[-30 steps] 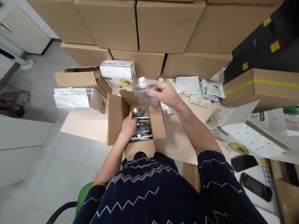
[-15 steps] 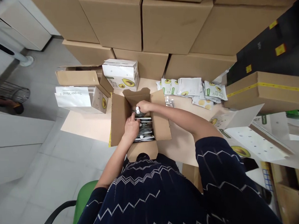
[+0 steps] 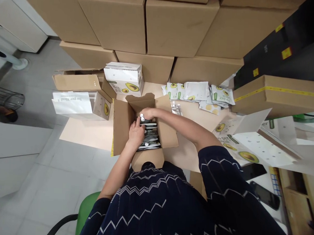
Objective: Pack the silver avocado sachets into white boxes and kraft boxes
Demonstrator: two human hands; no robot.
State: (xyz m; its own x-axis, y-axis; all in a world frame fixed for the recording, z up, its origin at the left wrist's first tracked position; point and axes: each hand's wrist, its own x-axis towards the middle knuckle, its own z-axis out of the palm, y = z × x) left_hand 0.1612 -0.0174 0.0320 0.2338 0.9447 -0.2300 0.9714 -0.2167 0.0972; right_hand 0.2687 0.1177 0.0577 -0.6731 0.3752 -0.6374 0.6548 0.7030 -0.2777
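Note:
An open cardboard box [image 3: 120, 128] stands at the table's front edge, its flaps folded outward. Inside is a row of dark, silvery spouted pouches [image 3: 150, 138] with white caps. My right hand [image 3: 148, 113] is down at the far end of the box, closed on a spouted pouch next to two white caps [image 3: 142, 117]; its fingertips are partly hidden. Over the left side of the row lies my left hand [image 3: 137, 132], index finger stretched toward those caps, the other fingers loosely bent on the pouches.
White avocado-print cartons [image 3: 81, 105] and a brown carton [image 3: 77, 82] stand to the left. Flat sachets [image 3: 196, 90] and a loose silvery pouch [image 3: 176, 109] lie to the right. Stacked brown boxes [image 3: 111, 22] wall off the back. A phone [image 3: 265, 195] lies at lower right.
My right hand has sunk slightly lower into the box, and a second white cap now shows beside it. My left hand stays on the pouches. The whole view has shifted a little.

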